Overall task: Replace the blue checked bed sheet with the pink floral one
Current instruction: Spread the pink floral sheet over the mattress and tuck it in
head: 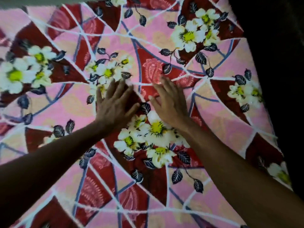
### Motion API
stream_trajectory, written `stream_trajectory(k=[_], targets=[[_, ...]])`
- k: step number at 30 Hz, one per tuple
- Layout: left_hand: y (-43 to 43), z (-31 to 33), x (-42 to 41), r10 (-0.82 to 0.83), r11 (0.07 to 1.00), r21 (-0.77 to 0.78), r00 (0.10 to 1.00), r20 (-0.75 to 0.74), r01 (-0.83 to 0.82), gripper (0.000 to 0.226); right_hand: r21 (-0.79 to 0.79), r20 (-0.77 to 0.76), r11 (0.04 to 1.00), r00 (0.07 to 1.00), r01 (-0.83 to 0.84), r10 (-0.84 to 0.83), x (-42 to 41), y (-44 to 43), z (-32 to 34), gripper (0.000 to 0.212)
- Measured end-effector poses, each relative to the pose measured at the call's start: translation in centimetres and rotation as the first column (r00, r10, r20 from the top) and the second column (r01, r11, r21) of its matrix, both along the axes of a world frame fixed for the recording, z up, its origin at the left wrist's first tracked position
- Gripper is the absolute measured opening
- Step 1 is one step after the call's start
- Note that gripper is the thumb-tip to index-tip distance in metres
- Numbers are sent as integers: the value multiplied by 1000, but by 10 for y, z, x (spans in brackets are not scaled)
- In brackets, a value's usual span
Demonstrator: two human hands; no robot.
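The pink floral bed sheet [164,37], with red panels, white flowers and dark leaves, lies spread flat and fills nearly the whole head view. My left hand [114,102] rests palm-down on it near the middle, fingers straight and spread. My right hand [169,102] lies flat beside it, a little to the right, fingers straight too. Both forearms reach in from the bottom corners. No blue checked sheet shows anywhere.
The bed's right edge [266,102] runs diagonally down the right side, with a dark unlit area [279,46] beyond it. A thin strip of grey background [32,2] shows at the top left.
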State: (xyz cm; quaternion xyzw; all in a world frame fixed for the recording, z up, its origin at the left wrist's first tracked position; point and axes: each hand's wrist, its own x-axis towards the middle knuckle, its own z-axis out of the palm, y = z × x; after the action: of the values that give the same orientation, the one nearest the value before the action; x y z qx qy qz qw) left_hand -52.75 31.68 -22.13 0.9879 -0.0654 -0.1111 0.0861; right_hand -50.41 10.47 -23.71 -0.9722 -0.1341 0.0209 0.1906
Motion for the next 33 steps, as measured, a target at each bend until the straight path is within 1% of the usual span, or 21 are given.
stream_trajectory(k=[2,5,7,10,12,14,16,18,21,24,28,29,32,33], targets=[[5,-1,-39,25,1000,4,999,-21,-25,81,-36,-10,999,1000,23,-23,-23,-2,1,57],[14,-3,-76,55,998,-32,991,-126,-60,82,-41,-89,996,992,81,-85,-57,-7,2,59],[17,6,-99,14,999,-38,981,-195,-22,80,-11,-118,993,986,121,-122,-76,-13,7,56],[30,23,-128,-60,997,-49,975,-213,51,79,30,-189,979,962,204,-195,-101,-12,19,49],[41,35,-149,-42,996,-81,977,-209,25,69,45,-264,972,941,229,-210,-119,-7,25,45],[52,44,-173,-19,992,-130,985,-171,-3,51,98,-319,963,924,252,-210,-140,2,34,40],[66,54,-197,47,983,-169,988,-147,-72,34,154,-320,948,922,279,-219,-166,13,44,29],[84,66,-224,135,962,-212,975,-179,-172,29,203,-327,931,917,305,-229,-196,30,54,21],[123,75,-258,219,947,-186,949,-227,-263,24,281,-413,899,888,336,-203,-235,63,67,16],[182,82,-282,298,926,-177,933,-205,-334,24,284,-497,893,850,350,-175,-261,111,79,18],[269,88,-287,436,866,-192,885,-163,-462,16,299,-534,916,843,267,-72,-275,186,90,17],[297,91,-287,469,846,-215,873,-136,-488,19,296,-528,927,848,232,-43,-277,213,92,17],[380,104,-285,538,792,-295,839,-80,-535,37,254,-509,954,861,158,-7,-277,300,97,20],[407,108,-285,549,776,-329,833,-68,-539,37,238,-509,962,861,134,6,-278,331,99,20]])
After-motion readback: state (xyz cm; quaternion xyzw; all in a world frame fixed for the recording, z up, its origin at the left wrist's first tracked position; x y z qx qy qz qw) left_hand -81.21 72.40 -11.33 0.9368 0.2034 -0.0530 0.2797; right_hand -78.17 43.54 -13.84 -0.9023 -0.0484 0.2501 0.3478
